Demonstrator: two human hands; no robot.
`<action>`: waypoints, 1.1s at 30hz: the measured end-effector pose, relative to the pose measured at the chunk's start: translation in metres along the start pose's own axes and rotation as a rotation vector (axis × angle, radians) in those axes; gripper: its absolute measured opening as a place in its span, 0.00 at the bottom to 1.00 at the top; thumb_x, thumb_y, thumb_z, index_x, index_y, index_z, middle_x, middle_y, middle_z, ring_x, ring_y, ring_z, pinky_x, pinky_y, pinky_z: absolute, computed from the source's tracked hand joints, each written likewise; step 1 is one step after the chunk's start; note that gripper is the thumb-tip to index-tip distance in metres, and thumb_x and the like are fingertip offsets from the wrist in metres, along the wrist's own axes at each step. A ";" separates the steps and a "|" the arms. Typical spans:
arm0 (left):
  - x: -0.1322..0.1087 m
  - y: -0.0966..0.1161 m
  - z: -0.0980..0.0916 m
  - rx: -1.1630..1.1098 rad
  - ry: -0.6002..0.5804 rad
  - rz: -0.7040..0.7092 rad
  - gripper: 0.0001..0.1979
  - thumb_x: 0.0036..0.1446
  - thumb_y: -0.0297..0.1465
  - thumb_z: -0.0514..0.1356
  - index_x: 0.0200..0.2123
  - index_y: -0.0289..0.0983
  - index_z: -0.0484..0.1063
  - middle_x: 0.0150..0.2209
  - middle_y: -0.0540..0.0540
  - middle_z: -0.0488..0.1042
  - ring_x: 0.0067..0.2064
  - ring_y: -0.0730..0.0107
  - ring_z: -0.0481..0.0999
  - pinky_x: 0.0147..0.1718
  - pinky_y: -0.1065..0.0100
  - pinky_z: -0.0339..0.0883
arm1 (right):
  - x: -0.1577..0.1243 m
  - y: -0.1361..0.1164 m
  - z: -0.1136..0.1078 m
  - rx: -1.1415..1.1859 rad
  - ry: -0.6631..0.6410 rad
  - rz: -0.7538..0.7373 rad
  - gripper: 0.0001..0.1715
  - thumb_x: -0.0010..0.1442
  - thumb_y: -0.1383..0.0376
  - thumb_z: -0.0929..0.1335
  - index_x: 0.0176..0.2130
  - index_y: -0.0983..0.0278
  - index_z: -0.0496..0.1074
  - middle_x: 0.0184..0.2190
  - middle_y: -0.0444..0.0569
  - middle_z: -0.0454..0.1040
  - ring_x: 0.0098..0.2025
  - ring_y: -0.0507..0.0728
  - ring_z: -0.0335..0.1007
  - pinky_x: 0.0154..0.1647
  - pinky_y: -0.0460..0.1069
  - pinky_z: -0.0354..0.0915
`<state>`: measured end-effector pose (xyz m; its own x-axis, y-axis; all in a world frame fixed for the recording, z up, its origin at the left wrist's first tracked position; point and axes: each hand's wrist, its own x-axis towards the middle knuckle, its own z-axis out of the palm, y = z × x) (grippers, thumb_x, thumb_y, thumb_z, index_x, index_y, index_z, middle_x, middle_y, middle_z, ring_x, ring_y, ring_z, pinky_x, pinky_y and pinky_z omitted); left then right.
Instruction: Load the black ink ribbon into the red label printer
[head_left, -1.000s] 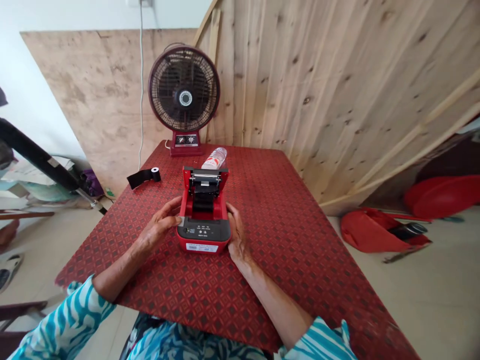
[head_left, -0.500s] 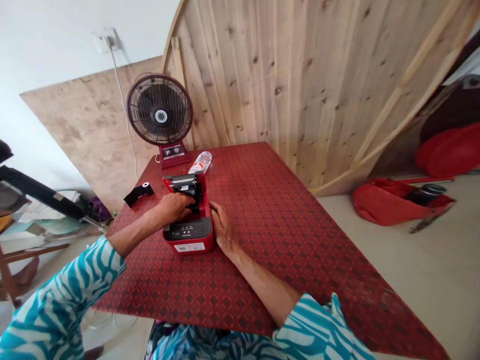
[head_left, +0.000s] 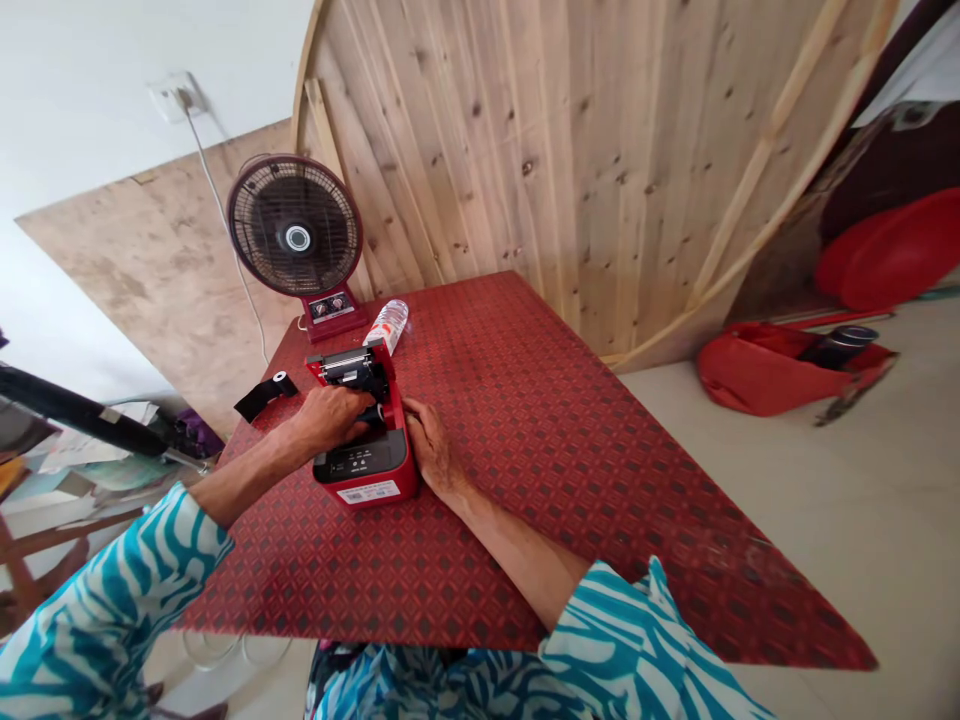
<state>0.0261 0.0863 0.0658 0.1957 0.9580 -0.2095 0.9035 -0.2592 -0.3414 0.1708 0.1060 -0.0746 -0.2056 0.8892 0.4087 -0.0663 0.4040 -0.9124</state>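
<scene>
A small red printer (head_left: 366, 475) with a dark front panel sits on the red patterned table (head_left: 525, 420), its lid raised at the back. My left hand (head_left: 328, 418) reaches into the open paper bay, fingers curled on a dark roll I can only partly see. My right hand (head_left: 427, 445) rests against the printer's right side, fingers bent along its wall. A black roll with a loose strip (head_left: 264, 393) lies on the table to the left of the printer.
A dark red table fan (head_left: 295, 230) stands at the table's far end with a lying plastic bottle (head_left: 387, 322) beside it. Wooden panels lean behind. A red bag (head_left: 765, 370) lies on the floor at the right. A black bar (head_left: 75, 415) crosses at the left.
My left hand has moved from the printer's left side into the open paper bay. The right hand stays at the printer's right side. The view has swung to the right.
</scene>
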 end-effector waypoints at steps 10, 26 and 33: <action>-0.004 -0.007 0.001 -0.129 0.081 0.027 0.18 0.53 0.35 0.56 0.46 0.36 0.72 0.42 0.39 0.77 0.42 0.52 0.77 0.35 0.61 0.69 | -0.001 0.002 0.000 0.005 -0.048 0.025 0.19 0.64 0.61 0.57 0.51 0.59 0.67 0.48 0.50 0.71 0.53 0.56 0.65 0.58 0.55 0.59; -0.100 -0.068 -0.001 -0.697 0.443 -0.345 0.19 0.48 0.43 0.60 0.42 0.40 0.72 0.35 0.48 0.76 0.34 0.63 0.76 0.36 0.64 0.71 | -0.001 0.001 -0.003 0.010 -0.044 0.035 0.18 0.63 0.62 0.58 0.49 0.59 0.68 0.47 0.50 0.72 0.51 0.56 0.66 0.56 0.55 0.61; -0.101 -0.113 0.109 -1.106 0.574 -0.634 0.24 0.38 0.46 0.64 0.36 0.37 0.68 0.33 0.46 0.77 0.35 0.59 0.77 0.35 0.62 0.71 | -0.003 0.005 -0.004 0.011 -0.045 0.071 0.19 0.63 0.59 0.58 0.49 0.59 0.68 0.48 0.50 0.72 0.53 0.57 0.66 0.57 0.57 0.60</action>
<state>-0.1373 0.0057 0.0258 -0.4704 0.8599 0.1983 0.6722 0.2037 0.7118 0.1750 0.1067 -0.0802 -0.2538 0.9048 0.3418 -0.0610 0.3377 -0.9393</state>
